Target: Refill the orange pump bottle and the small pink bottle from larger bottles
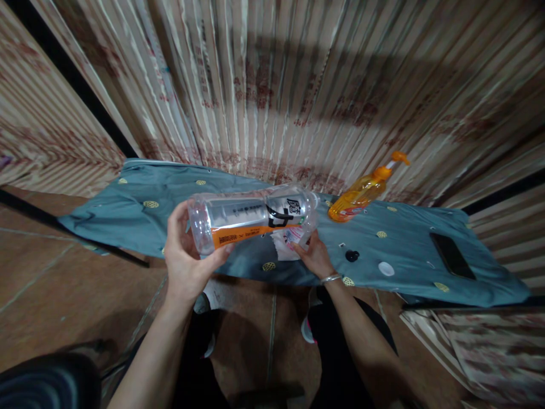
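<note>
My left hand (pixel 187 258) is wrapped round the base end of a clear plastic bottle (pixel 255 218) with a silver and orange label. The bottle lies sideways in the air, its uncapped neck pointing right. Under the neck, my right hand (pixel 315 257) pinches a small white packet (pixel 287 244) with pink print, partly hidden behind the bottle. Whether the right fingers also touch the bottle I cannot tell. A black cap (pixel 352 255) and a white disc (pixel 386 268) lie on the cloth to the right of my right hand.
A pump bottle (pixel 355 196) of orange liquid stands on the teal cloth-covered table (pixel 238 272), near its back edge. A dark phone (pixel 452 255) lies at the right. Printed curtains (pixel 272 96) hang behind, and black metal poles (pixel 72 74) frame the sides.
</note>
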{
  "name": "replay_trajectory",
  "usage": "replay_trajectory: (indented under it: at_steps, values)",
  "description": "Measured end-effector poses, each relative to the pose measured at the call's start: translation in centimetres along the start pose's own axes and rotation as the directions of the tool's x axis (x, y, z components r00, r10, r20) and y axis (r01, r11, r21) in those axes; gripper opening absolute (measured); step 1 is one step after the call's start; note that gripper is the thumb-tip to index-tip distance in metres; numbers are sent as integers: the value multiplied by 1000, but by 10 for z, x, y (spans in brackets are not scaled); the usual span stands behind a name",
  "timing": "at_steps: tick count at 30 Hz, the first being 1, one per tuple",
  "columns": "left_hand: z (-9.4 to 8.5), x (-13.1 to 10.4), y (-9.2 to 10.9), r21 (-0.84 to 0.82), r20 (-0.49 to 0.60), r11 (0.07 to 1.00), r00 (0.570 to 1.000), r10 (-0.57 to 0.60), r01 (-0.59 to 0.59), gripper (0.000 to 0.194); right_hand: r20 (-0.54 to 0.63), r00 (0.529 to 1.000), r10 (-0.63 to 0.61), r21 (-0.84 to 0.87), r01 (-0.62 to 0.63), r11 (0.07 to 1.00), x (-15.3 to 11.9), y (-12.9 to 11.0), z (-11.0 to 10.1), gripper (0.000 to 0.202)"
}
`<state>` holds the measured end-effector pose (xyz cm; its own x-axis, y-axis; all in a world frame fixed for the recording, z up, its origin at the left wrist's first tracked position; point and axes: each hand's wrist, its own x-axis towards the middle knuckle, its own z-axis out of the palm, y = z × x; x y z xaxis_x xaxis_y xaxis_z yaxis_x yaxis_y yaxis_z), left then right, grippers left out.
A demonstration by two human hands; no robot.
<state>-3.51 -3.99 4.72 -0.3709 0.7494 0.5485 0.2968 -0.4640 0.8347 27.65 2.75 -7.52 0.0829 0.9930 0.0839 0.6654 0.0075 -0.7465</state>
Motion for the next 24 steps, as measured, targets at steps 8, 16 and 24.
replay_trajectory:
  at_steps: [8, 16, 24]
  values:
    - [0, 1, 1, -9, -10, 1000, 1000, -16, 16, 96, -2, 1000, -15, 16, 15, 1000, 0, -1, 0, 65]
    - [-1, 2, 3, 1, 3, 999, 999, -45, 45, 97, 8, 1000, 6, -6, -6, 1000, 0, -2, -1, 62]
    - [-1, 2, 2, -19, -13, 998, 998, -67, 66, 97, -6, 1000, 4, 0, -4, 1000, 0, -3, 0, 61]
